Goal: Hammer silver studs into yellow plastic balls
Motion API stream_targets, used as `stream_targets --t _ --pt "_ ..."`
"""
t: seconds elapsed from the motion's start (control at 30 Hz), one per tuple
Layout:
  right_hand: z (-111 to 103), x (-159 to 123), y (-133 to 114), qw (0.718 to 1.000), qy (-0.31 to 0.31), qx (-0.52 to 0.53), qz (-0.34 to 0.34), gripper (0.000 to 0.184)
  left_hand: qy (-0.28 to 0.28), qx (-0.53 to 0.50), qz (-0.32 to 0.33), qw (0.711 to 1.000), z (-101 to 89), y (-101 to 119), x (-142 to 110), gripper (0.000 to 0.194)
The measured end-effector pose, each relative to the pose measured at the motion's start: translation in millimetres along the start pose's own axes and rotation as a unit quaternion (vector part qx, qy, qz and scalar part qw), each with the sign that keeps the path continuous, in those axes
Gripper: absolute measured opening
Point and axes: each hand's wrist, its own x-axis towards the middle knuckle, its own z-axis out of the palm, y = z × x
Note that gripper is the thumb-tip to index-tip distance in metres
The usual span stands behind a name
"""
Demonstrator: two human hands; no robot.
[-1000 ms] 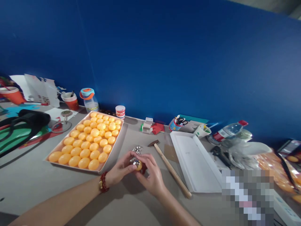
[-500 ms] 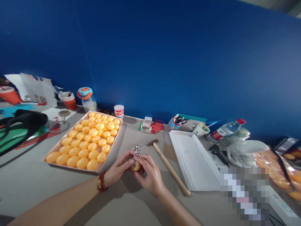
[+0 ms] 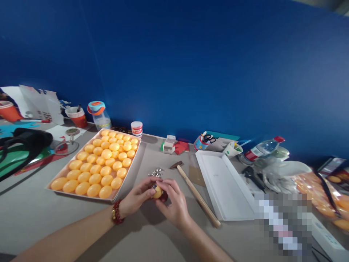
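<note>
Both my hands meet over the grey table near its front. My left hand (image 3: 137,198) and my right hand (image 3: 174,202) are closed together around one small yellow egg-shaped capsule (image 3: 157,192), with something dark red showing under it. A small heap of shiny silver bits (image 3: 156,172) lies just beyond my fingers. A tray (image 3: 129,177) packed with several yellow egg capsules (image 3: 98,166) sits to the left of my hands. A wooden-handled hammer (image 3: 196,194) lies to the right of them.
An empty white tray (image 3: 226,187) lies right of the hammer. Cups, a lidded jar (image 3: 99,113), a small white pot (image 3: 136,128), a water bottle (image 3: 263,149) and orange bags (image 3: 324,194) line the back and right. A dark bag (image 3: 24,143) sits at left.
The capsule has turned between my fingers: the shiny silver piece seen on it a second ago is now mostly hidden. My hands stay in the same spot.
</note>
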Motion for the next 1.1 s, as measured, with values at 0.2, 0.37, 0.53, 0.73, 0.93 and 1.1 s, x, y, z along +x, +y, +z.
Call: stream_targets --t 0.2,0.37,0.53,0.73,0.93,1.1 --pt "0.9 -0.8 4.0 1.000 -0.012 -0.015 -0.019 0.055 0.030 -0.016 -0.019 0.999 1.4 -0.2 1.6 0.033" --pt "0.3 -1.2 7.5 0.999 -0.009 -0.026 -0.019 0.049 0.042 -0.030 -0.025 0.998 1.8 0.1 1.4 0.032" --pt "-0.9 -0.8 7.2 1.000 -0.022 0.010 -0.013 0.050 0.017 -0.075 -0.049 0.996 0.8 -0.9 0.9 0.039" --pt "0.5 0.0 5.2 0.999 -0.006 0.048 -0.009 0.045 0.025 -0.088 -0.069 0.993 0.5 0.1 0.3 0.043" --pt "1.6 -0.7 3.9 0.998 0.023 0.056 -0.014 0.044 0.011 -0.129 -0.084 0.988 5.9 5.4 -1.1 0.039" --pt "-0.2 -0.4 5.6 0.997 0.016 0.065 -0.030 0.048 0.017 -0.114 -0.074 0.991 5.8 7.7 -1.6 0.037"
